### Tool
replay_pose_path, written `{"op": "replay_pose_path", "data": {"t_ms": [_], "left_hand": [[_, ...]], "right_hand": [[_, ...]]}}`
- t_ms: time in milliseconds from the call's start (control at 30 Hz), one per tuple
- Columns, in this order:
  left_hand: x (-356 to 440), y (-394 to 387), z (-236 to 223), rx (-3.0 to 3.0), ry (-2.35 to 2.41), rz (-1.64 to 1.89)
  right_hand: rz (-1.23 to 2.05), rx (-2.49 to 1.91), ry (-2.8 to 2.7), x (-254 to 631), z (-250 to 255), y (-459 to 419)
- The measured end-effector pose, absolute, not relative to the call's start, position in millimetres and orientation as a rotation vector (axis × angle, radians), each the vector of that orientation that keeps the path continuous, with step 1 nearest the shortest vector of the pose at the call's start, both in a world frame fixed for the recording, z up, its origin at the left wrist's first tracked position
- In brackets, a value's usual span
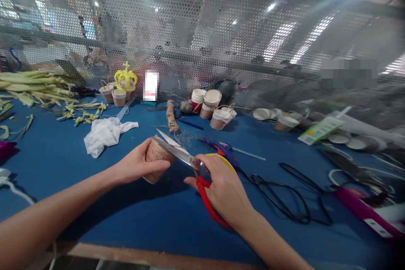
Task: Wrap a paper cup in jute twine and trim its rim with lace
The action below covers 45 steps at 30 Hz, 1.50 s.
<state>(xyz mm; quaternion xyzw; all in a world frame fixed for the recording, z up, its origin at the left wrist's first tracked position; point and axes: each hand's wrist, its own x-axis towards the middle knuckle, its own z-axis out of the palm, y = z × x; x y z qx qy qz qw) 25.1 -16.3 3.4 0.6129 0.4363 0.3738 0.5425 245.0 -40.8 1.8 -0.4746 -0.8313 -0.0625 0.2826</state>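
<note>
My left hand (pixel 137 164) is wrapped round a small paper cup (pixel 156 156) covered in brown twine, held tilted above the blue table. My right hand (pixel 224 187) grips scissors (pixel 209 196) with red and yellow handles. The scissors' blades are spread apart and reach over the cup's upper edge; whether they touch it I cannot tell. Just beyond my right hand lies a blue glue gun (pixel 221 147) with a clear glue stick at its back. A roll of brown twine (pixel 171 116) lies behind the cup I hold.
Twine-wrapped cups (pixel 221 117) stand along the perforated metal screen (pixel 202 29). A crumpled white cloth (pixel 106 135) and pale plant husks (pixel 34 86) lie leftward. Black cable (pixel 294 211) loops toward a purple power strip (pixel 367 213) at right. A yellow crown (pixel 125 79) and lit phone (pixel 151 85) stand behind.
</note>
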Motion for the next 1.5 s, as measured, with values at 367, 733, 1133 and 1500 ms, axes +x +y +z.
{"op": "replay_pose_path", "data": {"t_ms": [367,733,1133,1500], "left_hand": [[20.8,-10.6,4.4,1.478,1.052,0.961],[21.7,-11.5,3.2,1.562,0.965,1.022],[30.2,-20.3,-13.1,1.854,0.985,1.073],[43.1,-24.9,-14.6,1.514,0.945,0.912]], "right_hand": [[0.512,-1.706,-2.003,242.5,17.2,-43.7],[0.124,-1.983,-2.528,263.7,14.1,-39.8],[0.364,-1.002,-2.039,203.2,21.4,-37.8],[0.066,-0.842,-2.027,200.8,1.3,-29.5]]}}
